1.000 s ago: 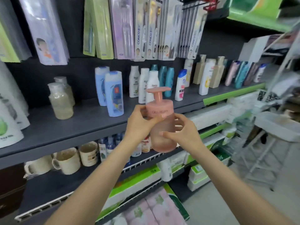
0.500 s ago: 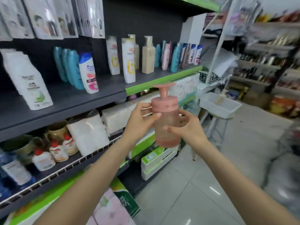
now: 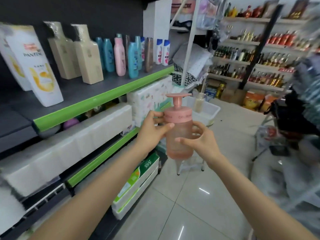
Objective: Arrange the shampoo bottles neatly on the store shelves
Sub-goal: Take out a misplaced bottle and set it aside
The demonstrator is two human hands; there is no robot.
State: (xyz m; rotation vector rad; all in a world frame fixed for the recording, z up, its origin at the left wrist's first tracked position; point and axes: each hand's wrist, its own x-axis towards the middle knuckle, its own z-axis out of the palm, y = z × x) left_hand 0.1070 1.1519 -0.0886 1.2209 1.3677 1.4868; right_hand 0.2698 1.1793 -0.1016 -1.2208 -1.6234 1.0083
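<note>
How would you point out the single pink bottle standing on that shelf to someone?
Find the green-edged shelf at left, lined with shampoo. Past the two beige bottles stands a cluster of teal bottles. The pink shelf bottle among them is the only pink one.

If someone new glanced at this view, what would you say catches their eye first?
First the pink pump bottle, held upright mid-frame over the aisle floor, the left hand and right hand gripping its sides. Next, at left, the green-edged shelf carrying a large white Pantene bottle and rows of beige, teal and pink bottles.
</note>
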